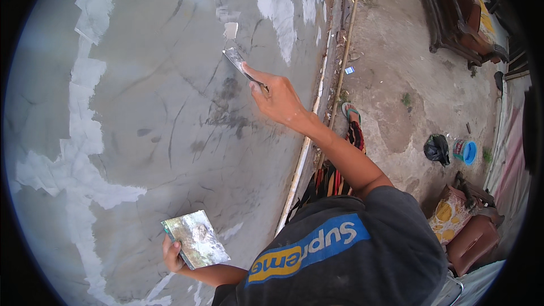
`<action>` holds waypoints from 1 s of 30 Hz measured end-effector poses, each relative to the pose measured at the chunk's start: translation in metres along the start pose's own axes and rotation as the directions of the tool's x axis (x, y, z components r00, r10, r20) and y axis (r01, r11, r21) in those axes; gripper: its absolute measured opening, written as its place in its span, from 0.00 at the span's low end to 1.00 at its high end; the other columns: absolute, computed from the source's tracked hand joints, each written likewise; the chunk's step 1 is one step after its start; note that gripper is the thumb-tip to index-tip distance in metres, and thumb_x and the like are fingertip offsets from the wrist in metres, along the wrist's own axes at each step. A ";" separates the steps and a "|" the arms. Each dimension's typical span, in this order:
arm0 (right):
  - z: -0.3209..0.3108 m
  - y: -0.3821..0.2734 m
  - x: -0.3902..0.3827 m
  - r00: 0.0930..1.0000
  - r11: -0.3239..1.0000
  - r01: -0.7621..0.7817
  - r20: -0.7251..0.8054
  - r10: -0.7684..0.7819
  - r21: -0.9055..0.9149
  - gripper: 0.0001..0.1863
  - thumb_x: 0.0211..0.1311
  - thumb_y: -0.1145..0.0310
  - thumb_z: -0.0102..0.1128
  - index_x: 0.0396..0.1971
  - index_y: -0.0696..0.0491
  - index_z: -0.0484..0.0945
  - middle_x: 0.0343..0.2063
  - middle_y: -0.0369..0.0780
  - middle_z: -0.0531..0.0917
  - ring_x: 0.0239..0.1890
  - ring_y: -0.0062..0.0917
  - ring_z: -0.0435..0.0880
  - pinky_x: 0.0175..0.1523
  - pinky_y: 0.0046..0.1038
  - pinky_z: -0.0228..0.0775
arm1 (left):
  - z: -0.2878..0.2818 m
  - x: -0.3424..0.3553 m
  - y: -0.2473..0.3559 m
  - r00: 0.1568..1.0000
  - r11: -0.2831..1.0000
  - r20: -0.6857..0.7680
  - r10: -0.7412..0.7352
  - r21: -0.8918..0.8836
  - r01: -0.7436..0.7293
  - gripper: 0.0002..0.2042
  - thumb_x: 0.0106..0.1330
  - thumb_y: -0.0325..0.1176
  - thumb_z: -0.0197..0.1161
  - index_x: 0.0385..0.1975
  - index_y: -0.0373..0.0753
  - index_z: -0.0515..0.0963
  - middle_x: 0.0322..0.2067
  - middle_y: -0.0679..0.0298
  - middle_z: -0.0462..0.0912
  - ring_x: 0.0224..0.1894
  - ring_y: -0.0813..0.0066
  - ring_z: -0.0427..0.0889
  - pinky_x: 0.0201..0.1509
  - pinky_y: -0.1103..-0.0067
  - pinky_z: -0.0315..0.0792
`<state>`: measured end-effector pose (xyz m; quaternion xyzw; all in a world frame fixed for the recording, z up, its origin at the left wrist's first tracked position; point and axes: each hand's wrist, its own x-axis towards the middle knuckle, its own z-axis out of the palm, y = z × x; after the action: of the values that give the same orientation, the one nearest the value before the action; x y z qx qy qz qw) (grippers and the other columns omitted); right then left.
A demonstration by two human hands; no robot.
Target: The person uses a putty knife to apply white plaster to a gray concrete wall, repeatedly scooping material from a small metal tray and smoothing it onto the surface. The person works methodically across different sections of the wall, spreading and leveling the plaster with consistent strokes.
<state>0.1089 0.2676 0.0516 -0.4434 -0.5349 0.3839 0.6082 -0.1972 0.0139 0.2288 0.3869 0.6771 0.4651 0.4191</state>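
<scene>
My right hand [277, 97] grips a putty knife [237, 61], its fingers wrapped round the handle. The blade points up and to the left, just below a small wet-looking white patch [230, 30] on the grey wall [147, 102]. I cannot tell whether the blade touches the wall. Lower left, my left hand [173, 253] holds a flat, roughly square board [195, 239] by its edge, thumb on top. Whitish putty is smeared over the board's face. The board hides most of the left fingers.
Pale putty bands [85, 107] cross the wall. A thin pole [347, 39] runs along its foot. On the concrete floor [391, 79] are a black plastic bag [437, 149], a blue bucket [468, 152] and a dark wooden bench [453, 11]. My sandalled foot [352, 113] stands near the pole.
</scene>
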 end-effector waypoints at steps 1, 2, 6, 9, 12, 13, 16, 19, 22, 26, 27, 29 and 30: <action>-0.017 0.000 0.006 0.999 0.999 -0.019 0.036 0.020 -0.043 0.23 0.66 0.72 0.51 0.62 0.50 0.71 0.17 0.38 0.69 0.20 0.17 0.62 0.28 0.26 0.63 | 0.000 0.002 0.002 1.000 1.000 0.012 -0.007 0.016 0.006 0.30 0.55 0.41 0.60 0.49 0.19 0.69 0.42 0.47 0.80 0.42 0.64 0.79 0.49 0.77 0.70; -0.038 -0.012 0.022 0.994 0.992 -0.083 0.070 0.089 -0.091 0.23 0.66 0.72 0.51 0.62 0.50 0.72 0.15 0.37 0.68 0.19 0.16 0.62 0.27 0.26 0.63 | -0.001 0.003 0.004 1.000 0.999 0.020 -0.015 0.032 0.015 0.30 0.55 0.41 0.60 0.50 0.19 0.69 0.42 0.48 0.80 0.42 0.64 0.79 0.49 0.77 0.70; -0.053 -0.030 0.060 0.983 0.986 -0.131 0.118 0.143 -0.107 0.22 0.65 0.71 0.51 0.60 0.48 0.75 0.11 0.32 0.62 0.16 0.14 0.58 0.23 0.26 0.58 | -0.006 0.005 0.013 0.992 0.995 0.116 -0.040 0.095 0.029 0.31 0.55 0.43 0.60 0.50 0.19 0.69 0.43 0.48 0.80 0.42 0.64 0.80 0.49 0.77 0.70; -0.043 -0.038 0.044 0.973 0.982 -0.150 0.160 0.167 -0.117 0.21 0.65 0.71 0.51 0.58 0.49 0.76 0.12 0.32 0.62 0.18 0.13 0.57 0.24 0.25 0.57 | -0.007 0.004 0.012 0.993 0.994 0.120 -0.023 0.108 0.010 0.31 0.55 0.43 0.61 0.50 0.19 0.69 0.43 0.48 0.80 0.42 0.64 0.80 0.49 0.77 0.70; -0.042 -0.020 0.026 0.977 0.994 0.015 0.214 0.009 -0.110 0.22 0.65 0.71 0.50 0.59 0.49 0.75 0.11 0.31 0.63 0.15 0.13 0.57 0.22 0.24 0.56 | -0.003 0.006 0.011 0.990 0.998 0.136 -0.038 0.057 0.030 0.31 0.55 0.43 0.61 0.50 0.19 0.69 0.43 0.48 0.80 0.42 0.64 0.80 0.49 0.77 0.70; -0.046 -0.018 0.027 0.979 0.993 -0.018 0.198 0.041 -0.117 0.22 0.65 0.71 0.50 0.59 0.49 0.75 0.11 0.31 0.63 0.15 0.13 0.57 0.22 0.24 0.57 | 0.000 0.006 0.011 0.989 0.999 0.141 -0.034 0.043 0.028 0.31 0.55 0.43 0.61 0.50 0.20 0.69 0.43 0.48 0.80 0.42 0.64 0.80 0.49 0.77 0.70; -0.056 -0.014 0.043 0.983 0.989 -0.114 0.136 0.127 -0.095 0.22 0.65 0.71 0.50 0.60 0.49 0.74 0.11 0.30 0.65 0.15 0.13 0.58 0.23 0.23 0.60 | 0.000 0.005 0.013 0.990 0.998 0.137 -0.041 0.049 0.035 0.31 0.55 0.43 0.60 0.50 0.20 0.69 0.43 0.48 0.80 0.42 0.64 0.79 0.49 0.77 0.70; -0.047 -0.014 0.052 0.966 0.972 -0.233 0.107 0.233 -0.018 0.22 0.65 0.70 0.50 0.60 0.49 0.74 0.12 0.29 0.66 0.16 0.12 0.59 0.24 0.22 0.61 | -0.005 0.006 0.011 0.991 0.996 0.135 -0.024 0.087 0.012 0.31 0.55 0.43 0.60 0.50 0.19 0.69 0.42 0.48 0.80 0.42 0.64 0.79 0.49 0.77 0.69; -0.039 -0.022 0.039 0.944 0.959 -0.282 0.173 0.282 -0.024 0.22 0.66 0.70 0.50 0.60 0.49 0.74 0.12 0.29 0.66 0.16 0.12 0.62 0.22 0.22 0.61 | -0.003 0.004 0.010 0.994 0.998 0.107 -0.037 0.060 0.030 0.30 0.55 0.42 0.59 0.50 0.19 0.69 0.42 0.48 0.80 0.42 0.64 0.79 0.49 0.77 0.69; -0.032 0.005 0.026 0.996 1.000 0.001 0.088 0.002 -0.031 0.21 0.67 0.69 0.49 0.60 0.47 0.75 0.11 0.29 0.67 0.12 0.13 0.63 0.18 0.22 0.58 | -0.004 0.004 0.008 0.995 1.000 0.104 -0.012 0.025 0.009 0.30 0.54 0.41 0.59 0.49 0.18 0.69 0.41 0.47 0.80 0.42 0.64 0.79 0.49 0.78 0.69; -0.032 0.007 0.028 0.997 0.998 0.059 0.049 -0.059 -0.004 0.21 0.67 0.69 0.49 0.60 0.47 0.75 0.11 0.30 0.67 0.11 0.13 0.63 0.17 0.22 0.58 | -0.002 0.004 0.008 0.994 1.000 0.111 -0.013 0.013 0.012 0.30 0.54 0.41 0.59 0.49 0.18 0.69 0.41 0.48 0.80 0.41 0.64 0.79 0.49 0.78 0.69; -0.043 -0.001 0.048 0.998 0.998 -0.055 0.018 0.056 -0.017 0.21 0.67 0.69 0.49 0.59 0.47 0.75 0.12 0.30 0.68 0.11 0.13 0.63 0.17 0.22 0.58 | 0.003 0.006 0.009 0.992 1.000 0.123 -0.013 -0.007 0.014 0.30 0.54 0.41 0.59 0.49 0.18 0.69 0.41 0.48 0.80 0.41 0.64 0.79 0.49 0.78 0.69; -0.048 -0.008 0.059 0.994 0.994 -0.112 0.002 0.112 -0.013 0.21 0.67 0.69 0.49 0.59 0.47 0.76 0.12 0.31 0.68 0.11 0.13 0.63 0.17 0.22 0.58 | 0.001 0.005 0.011 0.993 1.000 0.113 -0.017 0.015 0.015 0.30 0.54 0.41 0.59 0.49 0.18 0.69 0.41 0.47 0.80 0.41 0.64 0.79 0.48 0.78 0.69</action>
<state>0.1642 0.3144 0.0757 -0.4759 -0.5125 0.4146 0.5822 -0.1961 0.0218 0.2383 0.4100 0.6585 0.4344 0.4577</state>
